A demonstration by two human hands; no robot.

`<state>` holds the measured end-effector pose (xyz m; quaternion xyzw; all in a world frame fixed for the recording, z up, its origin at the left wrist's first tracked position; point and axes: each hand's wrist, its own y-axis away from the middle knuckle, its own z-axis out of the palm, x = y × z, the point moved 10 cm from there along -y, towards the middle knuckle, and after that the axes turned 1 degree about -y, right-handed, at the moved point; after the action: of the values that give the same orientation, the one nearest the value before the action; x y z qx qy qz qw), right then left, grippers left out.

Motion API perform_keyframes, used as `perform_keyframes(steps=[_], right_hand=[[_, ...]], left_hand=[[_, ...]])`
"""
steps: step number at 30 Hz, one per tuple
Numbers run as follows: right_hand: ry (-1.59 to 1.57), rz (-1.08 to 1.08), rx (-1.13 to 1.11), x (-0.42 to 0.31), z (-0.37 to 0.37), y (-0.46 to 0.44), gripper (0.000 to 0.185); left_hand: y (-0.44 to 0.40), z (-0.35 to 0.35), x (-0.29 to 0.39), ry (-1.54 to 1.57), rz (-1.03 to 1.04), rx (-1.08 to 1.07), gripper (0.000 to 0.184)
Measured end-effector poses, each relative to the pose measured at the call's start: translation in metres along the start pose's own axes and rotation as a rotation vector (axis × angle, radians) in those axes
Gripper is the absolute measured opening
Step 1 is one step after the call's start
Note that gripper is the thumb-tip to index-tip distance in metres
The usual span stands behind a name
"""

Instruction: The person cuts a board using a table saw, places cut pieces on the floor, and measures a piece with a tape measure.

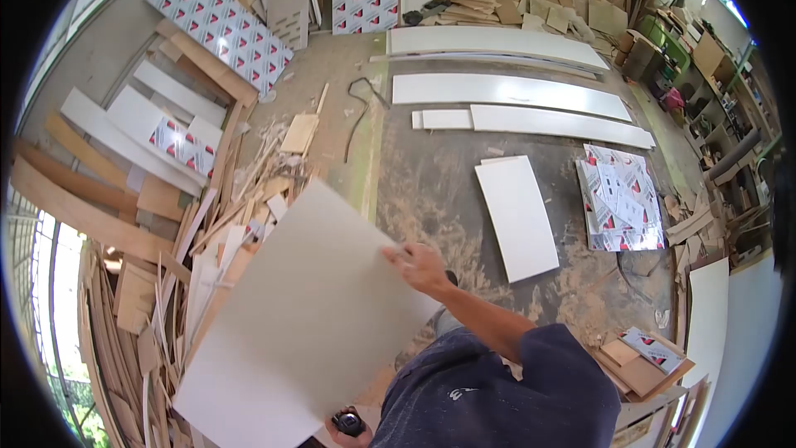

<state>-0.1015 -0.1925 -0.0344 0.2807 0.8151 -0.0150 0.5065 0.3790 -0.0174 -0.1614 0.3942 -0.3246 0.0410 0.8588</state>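
A large off-white panel (307, 307) is tilted up in front of me, its lower part reaching the bottom of the view. My right hand (417, 267) is closed over the panel's right edge, fingers on the face side. Low in the picture, by the panel's bottom edge, my left hand (352, 435) is wrapped around a small black rounded object that looks like a tape measure (350, 423). Whether the left hand also bears on the panel cannot be made out.
Long white boards (506, 95) and a shorter white board (518, 220) lie on the dusty floor. At right is a foil-printed sheet stack (622, 199). Wood offcuts (249, 224) pile up at left, with more scraps (531, 0) at the back. Shelving (721, 99) lines the right side.
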Motion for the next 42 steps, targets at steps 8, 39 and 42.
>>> perform_keyframes(steps=[8,39,42], right_hand=[[-0.201,0.313,0.506,0.098,-0.234,-0.057,0.064],[0.102,0.540,1.200,0.163,-0.590,-0.590,0.056],[0.163,0.570,1.153,0.137,-0.614,-0.712,0.060]], left_hand=[[-0.059,0.276,-0.163,-0.136,-0.280,-0.399,0.020],[-0.262,0.921,-0.830,-0.903,-0.928,-0.295,0.018],[-0.277,0.993,-0.879,-0.735,-0.898,-0.295,0.022]])
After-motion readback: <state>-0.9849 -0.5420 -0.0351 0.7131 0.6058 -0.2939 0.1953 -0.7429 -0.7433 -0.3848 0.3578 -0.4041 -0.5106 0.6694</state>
